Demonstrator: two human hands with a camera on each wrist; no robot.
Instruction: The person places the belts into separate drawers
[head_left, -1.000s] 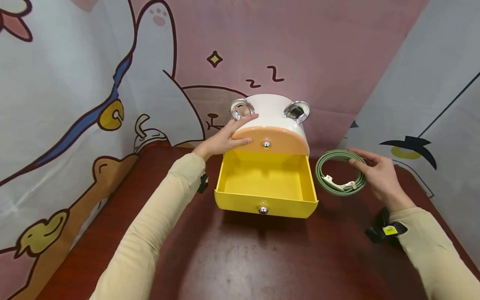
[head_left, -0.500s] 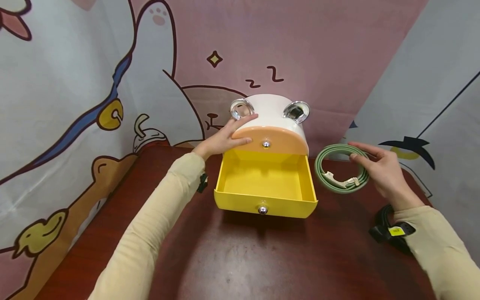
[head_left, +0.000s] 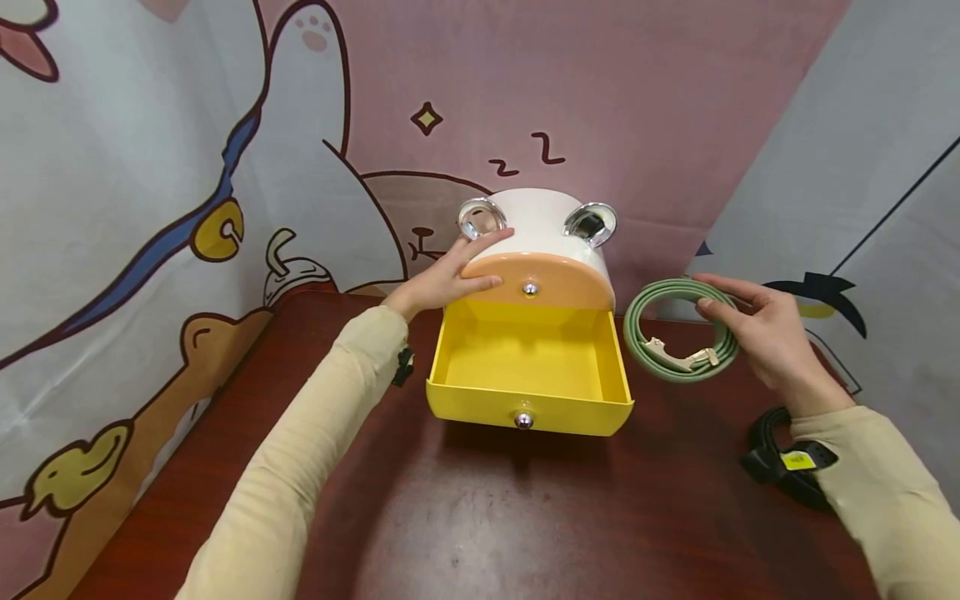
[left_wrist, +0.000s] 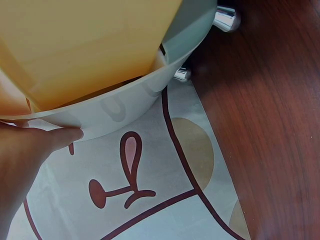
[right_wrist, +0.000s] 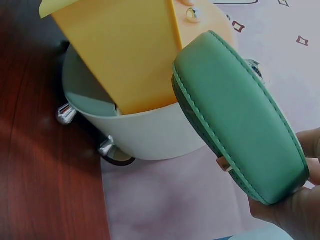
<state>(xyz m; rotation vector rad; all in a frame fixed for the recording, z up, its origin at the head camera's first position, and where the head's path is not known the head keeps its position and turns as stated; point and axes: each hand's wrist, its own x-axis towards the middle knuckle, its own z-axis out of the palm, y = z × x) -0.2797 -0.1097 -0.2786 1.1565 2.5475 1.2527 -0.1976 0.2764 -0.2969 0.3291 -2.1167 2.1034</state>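
A coiled green belt (head_left: pixel 647 354) with a pale gold buckle is held up to the right of a small cabinet. My right hand (head_left: pixel 772 342) pinches its right side between thumb and fingers; in the right wrist view the belt's stitched outer face (right_wrist: pixel 240 117) shows edge-on. The cabinet (head_left: pixel 536 221) has a white body, an orange upper drawer (head_left: pixel 573 283) with a silver knob and two silver eye-like rings on top. Its yellow lower drawer (head_left: pixel 525 362) stands pulled out. On the cabinet's upper left corner rests my left hand (head_left: pixel 446 279), thumb against the orange front, a finger stretched along the top.
A dark red wooden table (head_left: pixel 480 517) carries the cabinet. Behind rises a cartoon-printed cloth (head_left: pixel 637 100) in pink and white. Silver feet (right_wrist: pixel 66 114) stick out from the cabinet's base. A black strapped device (head_left: pixel 787 462) sits by my right wrist.
My right hand has risen slightly and lifted the coiled belt with it, tilting the coil a little. The left hand, the cabinet and the open drawer stay where they were.
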